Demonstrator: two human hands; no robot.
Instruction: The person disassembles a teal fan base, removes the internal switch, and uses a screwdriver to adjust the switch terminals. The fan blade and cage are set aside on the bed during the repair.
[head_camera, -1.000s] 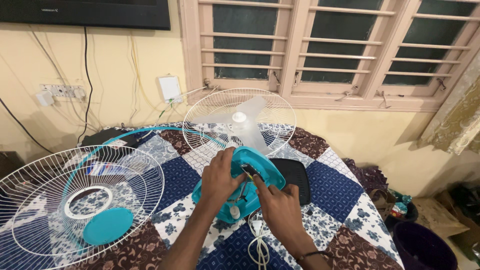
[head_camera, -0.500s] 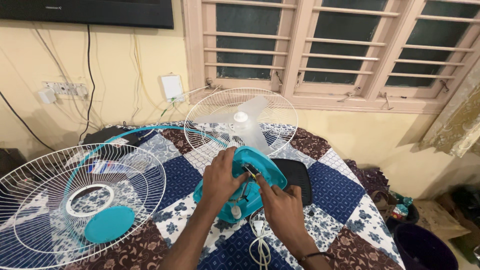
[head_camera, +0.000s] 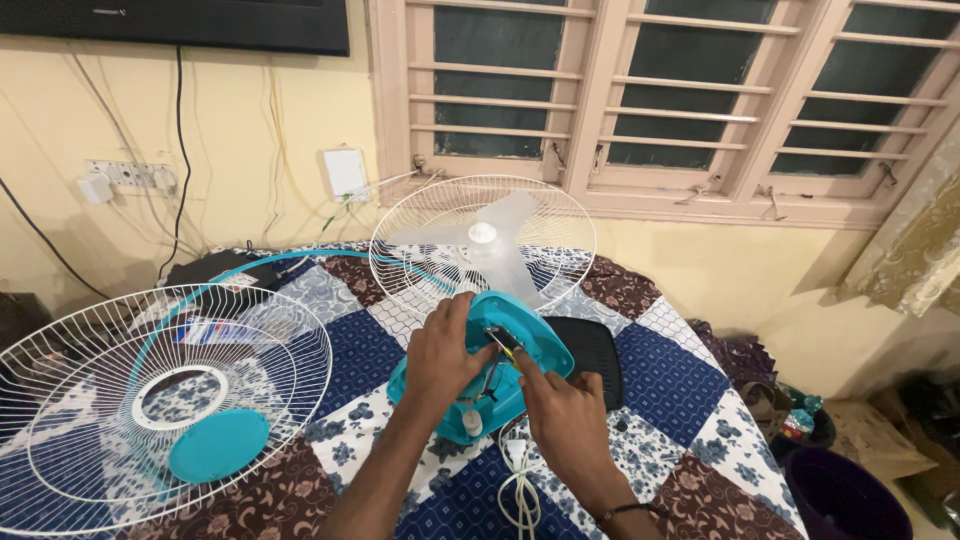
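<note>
A teal fan motor housing (head_camera: 540, 345) lies on the quilt-covered table (head_camera: 680, 400). My left hand (head_camera: 440, 358) wraps over its left side and holds it. My right hand (head_camera: 565, 420) comes from below and pinches a small dark tool (head_camera: 505, 340) against the top of the housing. Behind the housing stands the white rear grille (head_camera: 430, 215) with pale fan blades (head_camera: 495, 250) still in it. A white cord (head_camera: 520, 480) trails from the housing toward me.
The detached front grille (head_camera: 150, 390) with its teal centre cap (head_camera: 218, 445) lies at the left. A black flat object (head_camera: 595, 355) sits right of the housing. A dark bucket (head_camera: 840, 495) and clutter stand on the floor at right. Wall sockets (head_camera: 125, 178) and a window lie beyond.
Both hands stay on the teal housing with only a slight shift of the fingers. The view has drifted a little.
</note>
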